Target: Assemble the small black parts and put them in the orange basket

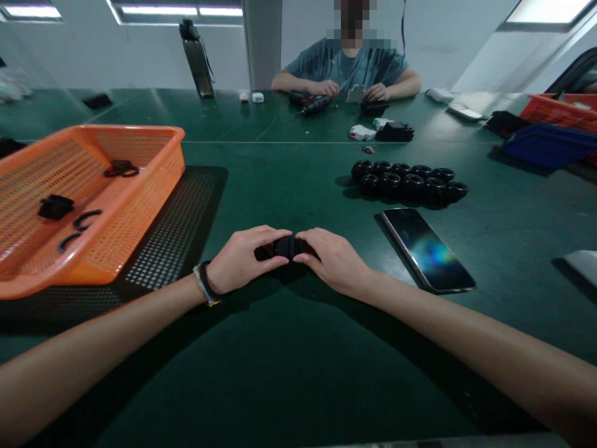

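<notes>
A small black part (290, 247) is held between my two hands, just above the green table (261, 373). My left hand (245, 255) pinches its left side with thumb and fingers. From the right, my right hand (333, 258) grips the other side with thumb and fingertips. Dark shapes inside both grips are too shaded to make out. To the right of my right hand lies a phone (426, 249), screen up. Several glossy black round pieces (413, 182) stand in two rows beyond it.
At the left is an orange basket (152, 186) with several black parts inside. Across the table a person (347, 71) sits near a power drill (317, 104). A dark bottle (196, 62) stands at the back; a blue bin (550, 146) sits at the right.
</notes>
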A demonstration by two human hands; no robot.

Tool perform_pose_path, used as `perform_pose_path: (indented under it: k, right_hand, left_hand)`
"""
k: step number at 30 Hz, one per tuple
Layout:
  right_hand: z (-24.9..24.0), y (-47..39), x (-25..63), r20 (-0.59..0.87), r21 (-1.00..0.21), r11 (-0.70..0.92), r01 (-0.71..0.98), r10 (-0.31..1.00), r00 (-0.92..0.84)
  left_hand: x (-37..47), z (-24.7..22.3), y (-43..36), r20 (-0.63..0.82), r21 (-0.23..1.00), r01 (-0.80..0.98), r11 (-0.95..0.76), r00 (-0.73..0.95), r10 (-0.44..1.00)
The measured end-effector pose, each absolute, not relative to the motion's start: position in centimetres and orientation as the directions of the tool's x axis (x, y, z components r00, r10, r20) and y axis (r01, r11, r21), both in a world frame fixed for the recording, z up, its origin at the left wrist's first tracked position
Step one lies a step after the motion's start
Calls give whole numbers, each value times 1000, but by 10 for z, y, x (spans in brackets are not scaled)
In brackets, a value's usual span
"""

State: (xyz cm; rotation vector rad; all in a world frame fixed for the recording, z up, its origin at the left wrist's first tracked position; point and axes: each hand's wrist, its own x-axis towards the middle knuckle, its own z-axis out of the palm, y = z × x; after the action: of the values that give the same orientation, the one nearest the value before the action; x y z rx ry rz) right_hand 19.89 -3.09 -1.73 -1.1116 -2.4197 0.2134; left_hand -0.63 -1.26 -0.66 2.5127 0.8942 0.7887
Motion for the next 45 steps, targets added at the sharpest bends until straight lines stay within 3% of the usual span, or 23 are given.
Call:
perform_pose_path:
  k: [20,26,35,45]
  right_hand:
    - [-16,-32,198,271,-354,626,695,780,-564]
    - [-15,-34,198,301,-390,609,691,793,-529]
    - [-17,-35,200,516,-414,715,563,694,-502]
    - [-16,-35,201,447,-482,650,588,759,-473]
  left_hand:
    - [-8,-8,-14,423,431,450,-782,665,616]
    - [-6,-3,-15,369,527,445,-724,647,667]
    - [-3,-1,-13,202,714,453,-534,596,777]
    - [-3,0,-11,167,737,460,-495,587,793]
